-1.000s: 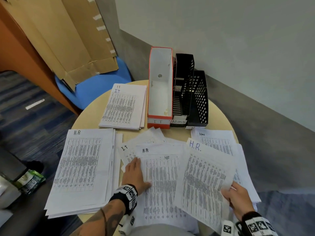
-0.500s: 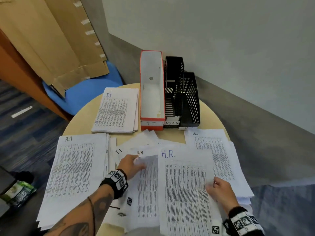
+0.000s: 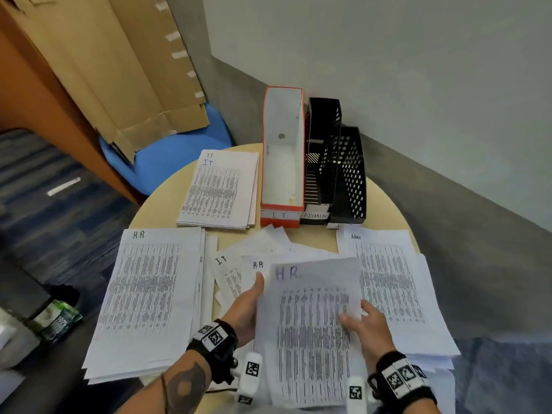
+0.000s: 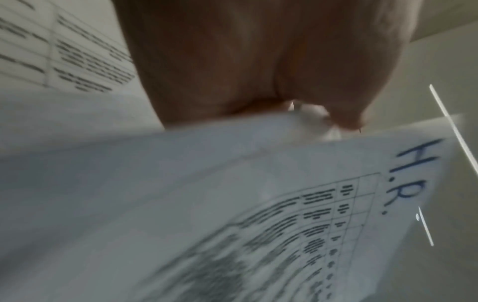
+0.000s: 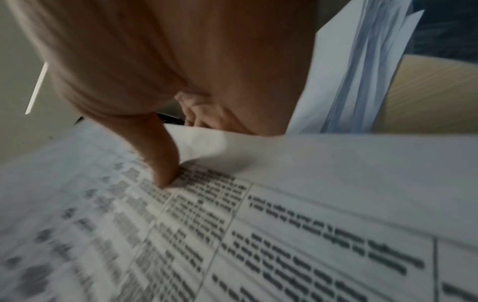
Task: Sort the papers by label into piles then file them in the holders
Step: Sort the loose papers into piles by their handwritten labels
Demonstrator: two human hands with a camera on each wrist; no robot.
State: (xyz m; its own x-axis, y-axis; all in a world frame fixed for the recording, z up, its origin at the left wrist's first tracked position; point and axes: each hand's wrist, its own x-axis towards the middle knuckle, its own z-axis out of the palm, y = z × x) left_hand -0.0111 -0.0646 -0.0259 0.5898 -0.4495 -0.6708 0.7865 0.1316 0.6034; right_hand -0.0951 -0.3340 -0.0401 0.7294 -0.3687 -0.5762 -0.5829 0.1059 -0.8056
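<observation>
A printed sheet marked "H.R." in blue (image 3: pixel 313 330) (image 4: pixel 284 204) (image 5: pixel 258 235) is held just above the loose papers at the table's near middle. My left hand (image 3: pixel 249 306) grips its left edge, thumb on top (image 4: pixel 349 120), fingers hidden beneath. My right hand (image 3: pixel 366 324) pinches its right edge, thumb (image 5: pixel 164 175) pressed on the print. Under it lie loose sheets marked "IT" (image 3: pixel 222 261) and "H.R" (image 3: pixel 257 265). An H.R pile (image 3: pixel 149 294) lies left, an IT pile (image 3: pixel 221 189) behind it, an Admin pile (image 3: pixel 388 279) right.
Three holders stand at the back of the round table (image 3: pixel 385 201): a red and white one labelled IT (image 3: pixel 282 162), a black one labelled ADMIN (image 3: pixel 324 162), another black one (image 3: pixel 351 174). A blue chair (image 3: pixel 167 162) with cardboard stands behind left; a green packet (image 3: pixel 56 321) lies left.
The H.R. sheet has travelled left from the right side to over the middle papers. My left hand left the middle heap and took hold of the sheet's left edge.
</observation>
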